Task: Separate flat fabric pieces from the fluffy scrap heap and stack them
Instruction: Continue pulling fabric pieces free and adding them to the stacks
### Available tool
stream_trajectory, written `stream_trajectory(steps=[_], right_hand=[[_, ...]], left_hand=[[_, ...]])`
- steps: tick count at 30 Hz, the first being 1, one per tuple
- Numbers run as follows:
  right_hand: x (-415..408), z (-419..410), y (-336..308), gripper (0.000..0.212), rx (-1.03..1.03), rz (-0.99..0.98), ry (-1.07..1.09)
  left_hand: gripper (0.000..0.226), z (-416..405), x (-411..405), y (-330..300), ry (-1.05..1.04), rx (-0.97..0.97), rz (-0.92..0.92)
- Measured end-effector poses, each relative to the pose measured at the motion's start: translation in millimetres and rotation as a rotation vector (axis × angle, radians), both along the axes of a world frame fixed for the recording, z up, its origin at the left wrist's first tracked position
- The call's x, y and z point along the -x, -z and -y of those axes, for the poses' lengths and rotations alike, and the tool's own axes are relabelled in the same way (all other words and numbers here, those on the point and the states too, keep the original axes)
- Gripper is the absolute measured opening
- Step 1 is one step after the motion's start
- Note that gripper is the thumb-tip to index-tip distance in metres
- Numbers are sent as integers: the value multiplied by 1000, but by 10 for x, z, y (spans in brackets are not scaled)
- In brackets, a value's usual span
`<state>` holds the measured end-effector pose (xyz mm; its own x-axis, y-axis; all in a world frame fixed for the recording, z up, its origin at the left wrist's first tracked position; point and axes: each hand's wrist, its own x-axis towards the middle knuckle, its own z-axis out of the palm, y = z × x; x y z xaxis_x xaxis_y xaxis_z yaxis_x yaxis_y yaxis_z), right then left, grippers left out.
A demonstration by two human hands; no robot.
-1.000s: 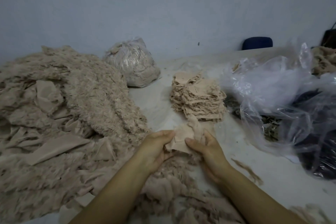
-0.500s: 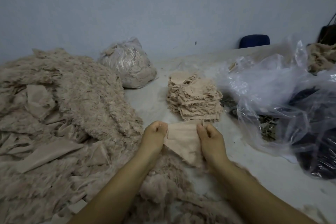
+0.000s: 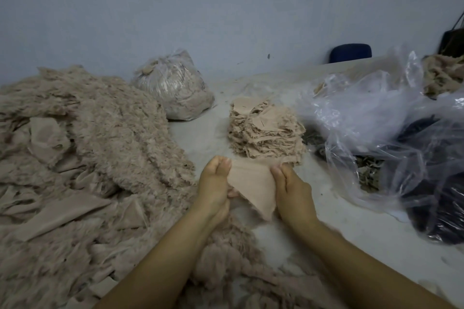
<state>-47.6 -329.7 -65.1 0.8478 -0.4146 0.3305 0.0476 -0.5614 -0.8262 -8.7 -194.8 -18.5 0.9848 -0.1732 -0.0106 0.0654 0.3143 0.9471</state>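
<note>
A flat beige fabric piece [image 3: 253, 187] is stretched between my two hands just in front of the stack. My left hand [image 3: 216, 183] pinches its left edge and my right hand [image 3: 292, 189] grips its right edge. The stack of flat beige pieces [image 3: 267, 130] stands on the table right behind them. The fluffy scrap heap [image 3: 95, 158] with flat pieces mixed in fills the left side and runs under my forearms.
A tied clear bag of beige scraps [image 3: 175, 93] sits behind the heap. Loose clear plastic bags [image 3: 376, 118] with dark material lie at the right. A blue chair back [image 3: 350, 52] shows beyond the pale table [image 3: 351, 228]. More beige scraps [image 3: 442, 75] lie far right.
My hands have spread the crumpled piece out flat between them and lifted it a little toward the stack.
</note>
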Motion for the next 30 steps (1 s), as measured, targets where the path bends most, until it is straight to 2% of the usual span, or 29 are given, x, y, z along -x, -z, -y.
stream_trajectory(steps=[3, 5, 7, 8, 11, 14, 16, 17, 18, 20, 24, 25, 27, 29, 30], right_hand=[[172, 96, 45, 33, 26, -110, -178], [308, 150, 5, 38, -34, -338, -404], [386, 137, -106, 49, -179, -553, -582], [380, 114, -155, 55, -297, -570, -581], [231, 19, -249, 57, -696, -457, -432], [82, -33, -313, 49, -1121, -378, -426], [-10, 36, -320, 44, -1296, -225, -385], [-62, 88, -312, 37, -1261, -154, -318], [-119, 137, -294, 28, -1142, -99, -199], [-223, 236, -221, 18, -817, -54, 6], [-305, 405, -23, 24, -243, -262, 122], [-275, 413, 14, 27, -110, -276, 163], [-157, 354, 33, 21, 14, -133, 178], [15, 202, 44, 10, 53, -12, 7], [118, 122, 71, 8, 104, 2, -126]], left_hand=[[31, -155, -144, -99, -29, 1, -49], [31, -243, -195, -168, 10, -41, -86], [31, -250, -200, -212, 65, -89, -107], [31, -221, -187, -234, 97, -97, -109], [28, -36, -139, -323, 202, -56, -81], [23, 124, -142, -391, 251, 10, -46], [24, 162, -210, -359, 248, -52, 15], [25, 166, -261, -319, 232, -139, 56], [26, 159, -320, -261, 204, -252, 90], [28, 114, -436, -92, 151, -493, 101], [22, -66, -542, 248, 289, -908, 39], [20, -117, -558, 288, 308, -937, 41], [15, -252, -557, 261, 298, -958, 155], [7, -456, -497, 125, 380, -912, 319], [6, -583, -444, 36, 496, -863, 345]])
